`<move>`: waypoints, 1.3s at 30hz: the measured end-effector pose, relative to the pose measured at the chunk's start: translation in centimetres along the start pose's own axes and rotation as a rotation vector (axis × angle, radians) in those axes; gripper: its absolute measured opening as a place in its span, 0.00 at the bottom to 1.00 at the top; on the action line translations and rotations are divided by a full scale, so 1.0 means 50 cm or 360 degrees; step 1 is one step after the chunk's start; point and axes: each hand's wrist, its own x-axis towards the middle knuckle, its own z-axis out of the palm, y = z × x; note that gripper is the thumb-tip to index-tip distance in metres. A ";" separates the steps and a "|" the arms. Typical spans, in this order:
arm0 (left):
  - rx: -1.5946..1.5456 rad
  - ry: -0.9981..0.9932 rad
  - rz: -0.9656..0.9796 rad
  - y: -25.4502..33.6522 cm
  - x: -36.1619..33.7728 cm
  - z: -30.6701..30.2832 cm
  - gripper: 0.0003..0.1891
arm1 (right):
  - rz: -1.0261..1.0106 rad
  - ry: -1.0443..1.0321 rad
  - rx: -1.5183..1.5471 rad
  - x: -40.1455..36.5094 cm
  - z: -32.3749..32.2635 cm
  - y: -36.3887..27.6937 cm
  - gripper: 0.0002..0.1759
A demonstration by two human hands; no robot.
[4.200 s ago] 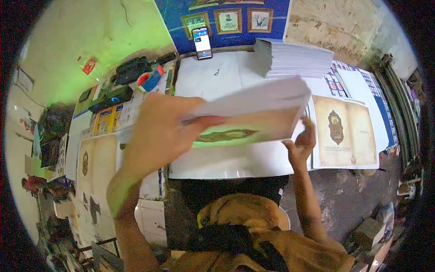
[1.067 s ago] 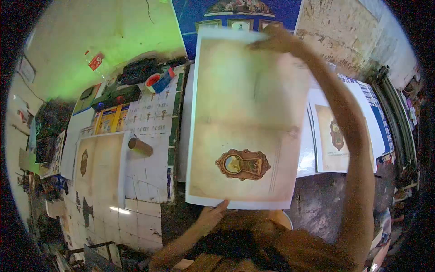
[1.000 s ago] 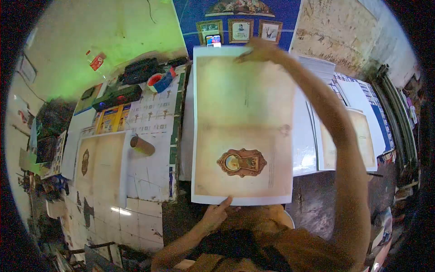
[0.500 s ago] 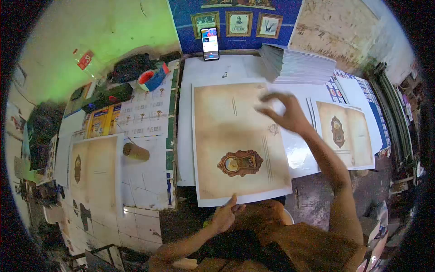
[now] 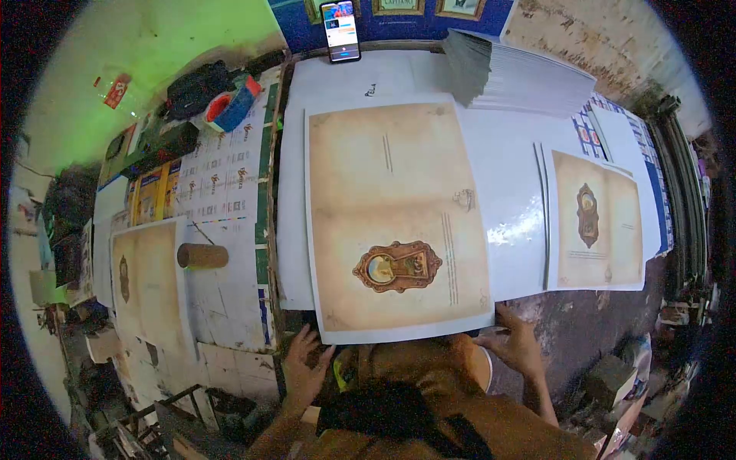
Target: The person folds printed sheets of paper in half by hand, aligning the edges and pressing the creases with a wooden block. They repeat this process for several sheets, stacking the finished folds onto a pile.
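Paper (image 5: pixel 399 184) printed in tan lies face up before you in the head view, on the white-covered desk (image 5: pixel 506 169). Its near edge seems to reach past the desk's edge toward your body, probably so that both near corners fall within easy reach. Your left hand (image 5: pixel 307 368) is at the near left corner, your right hand (image 5: pixel 521 345) at the near right one, an even placing that suits keeping it straight. Whether either grip is closed on it, you cannot tell: corners and fingers overlap, and the undersides are hidden.

Your phone (image 5: pixel 341 34) stands upright at the back, presumably so its screen faces you, though its text is too small to read. Behind and to the right sits a paper stack (image 5: pixel 529 80), likely clear of your reach. The framed pictures (image 5: pixel 460 8) are cut off above; whether anything lies beneath the sheet doesn't show.
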 end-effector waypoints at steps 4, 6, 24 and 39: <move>0.0233 -0.0227 0.0177 0.006 0.017 -0.023 0.30 | -0.0022 0.0063 -0.0321 0.004 0.004 -0.039 0.37; 0.0448 -0.0256 0.0180 0.017 0.019 -0.024 0.30 | -0.0029 0.0071 -0.0406 0.002 0.004 -0.029 0.38; 0.0890 -0.0342 0.0490 -0.018 0.047 -0.037 0.21 | -0.0409 0.0251 -0.0539 0.015 0.010 0.078 0.23; -0.0093 -0.0499 -0.0151 0.049 0.083 0.018 0.26 | 0.0257 -0.0025 0.0818 0.047 0.017 0.103 0.16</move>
